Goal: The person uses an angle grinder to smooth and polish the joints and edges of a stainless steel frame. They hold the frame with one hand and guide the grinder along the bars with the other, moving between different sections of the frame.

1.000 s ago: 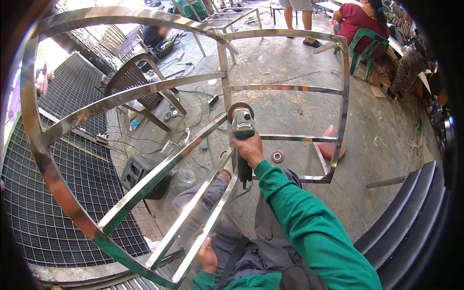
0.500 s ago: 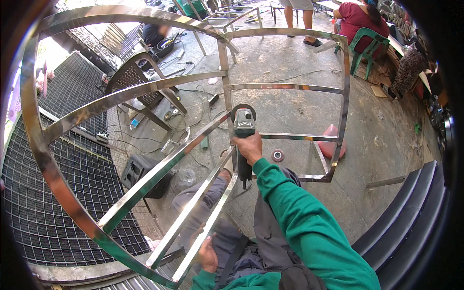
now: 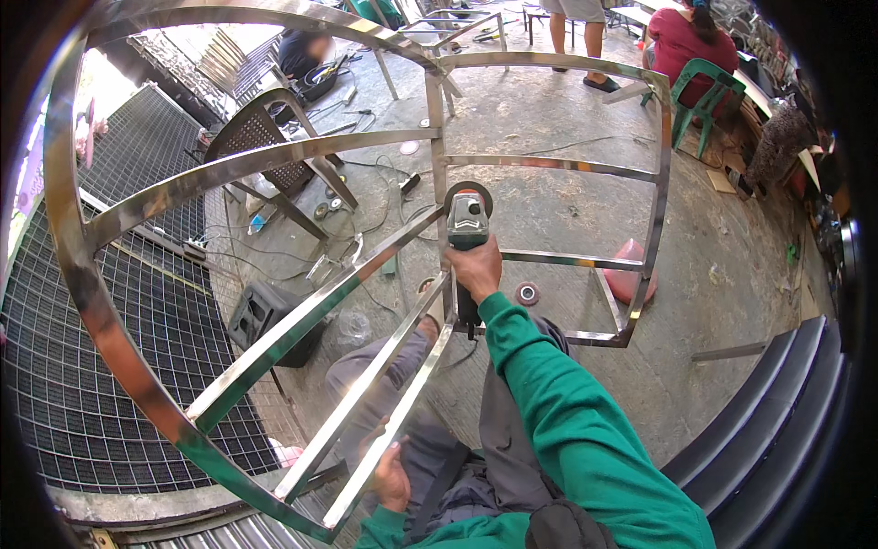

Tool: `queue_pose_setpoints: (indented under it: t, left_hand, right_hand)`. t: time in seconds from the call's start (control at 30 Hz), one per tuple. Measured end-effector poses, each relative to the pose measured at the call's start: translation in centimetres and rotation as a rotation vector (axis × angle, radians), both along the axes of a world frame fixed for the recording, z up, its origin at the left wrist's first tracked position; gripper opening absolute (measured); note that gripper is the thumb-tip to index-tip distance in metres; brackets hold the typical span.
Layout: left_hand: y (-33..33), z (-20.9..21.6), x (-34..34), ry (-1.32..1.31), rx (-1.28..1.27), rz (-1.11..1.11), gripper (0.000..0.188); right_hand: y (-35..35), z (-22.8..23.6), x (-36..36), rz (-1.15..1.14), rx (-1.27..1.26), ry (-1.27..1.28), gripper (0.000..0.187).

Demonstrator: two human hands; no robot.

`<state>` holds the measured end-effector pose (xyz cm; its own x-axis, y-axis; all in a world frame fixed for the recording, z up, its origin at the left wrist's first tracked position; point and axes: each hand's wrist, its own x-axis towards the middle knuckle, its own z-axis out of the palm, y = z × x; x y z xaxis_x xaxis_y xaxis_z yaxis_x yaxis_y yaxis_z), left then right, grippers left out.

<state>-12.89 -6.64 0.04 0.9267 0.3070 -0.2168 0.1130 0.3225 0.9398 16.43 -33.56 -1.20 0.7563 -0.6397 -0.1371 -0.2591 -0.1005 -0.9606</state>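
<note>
Slightly nearer the picture's top and right than in the earlier frame are the right hand [image 3: 476, 272] and the angle grinder [image 3: 469, 234] it holds; the metal frame [image 3: 114, 346] also lies a little farther right in view. Left hand [image 3: 393, 480]: position in view almost unchanged.

Right hand: fingers wrapped around the grinder body, back of the hand uppermost. Just beyond it, the dark round disc [image 3: 487, 192] overlaps the upright post [image 3: 439, 137] in view; whether the two touch cannot be told.

Left hand: curled at the lower end of the nearest slat [image 3: 391, 424], thumb on the near side; the other fingers are partly hidden, so the firmness of the hold cannot be told. The frame spreads to both sides of the right hand, its long slats running down toward the left hand.

Surroundings: on the floor, just right of the right hand, a small round wheel [image 3: 527, 293]; farther right, a pinkish-red object [image 3: 631, 274]. Left of the right hand, a black box-shaped case [image 3: 261, 316]; beyond that, a brown perforated chair [image 3: 247, 142]. Well beyond the right hand, toward the upper right, a person in a dark red top [image 3: 688, 44] sits on a green chair [image 3: 702, 96].
</note>
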Motion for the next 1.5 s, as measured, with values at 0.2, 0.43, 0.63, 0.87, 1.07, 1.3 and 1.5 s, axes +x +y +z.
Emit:
queue_pose_setpoints:
  t: [0.2,0.43,0.63,0.87,1.07,1.3,1.5]
  left_hand:
    - [-0.3,0.3,0.2,-0.018,-0.036,0.029,0.044]
    - [-0.5,0.2,0.1,-0.001,-0.061,0.023,0.044]
    - [-0.3,-0.1,-0.1,-0.007,-0.095,0.008,0.043]
    - [-0.1,-0.4,0.0,-0.013,-0.162,0.032,0.043]
    - [-0.2,-0.3,0.0,-0.002,-0.157,0.026,0.042]
    - [-0.2,-0.4,0.0,-0.007,-0.138,0.026,0.042]
    - [-0.3,-0.5,0.0,-0.029,-0.148,0.029,0.043]
  right_hand:
    - [-0.4,-0.7,-0.4,0.016,-0.049,0.103,0.061]
    - [-2.9,-0.5,-1.8,0.252,-0.049,0.164,0.075]
    - [-3.3,0.1,-3.7,0.462,-0.214,0.256,0.065]
    - [-2.0,0.4,-4.0,0.453,-0.244,0.281,0.051]
    - [-0.1,-0.1,-2.6,0.392,-0.146,0.208,0.051]
    - [-0.1,-2.0,-1.8,0.376,-0.156,0.229,0.052]
    - [-1.8,-2.2,-2.5,0.509,-0.184,0.278,0.05]
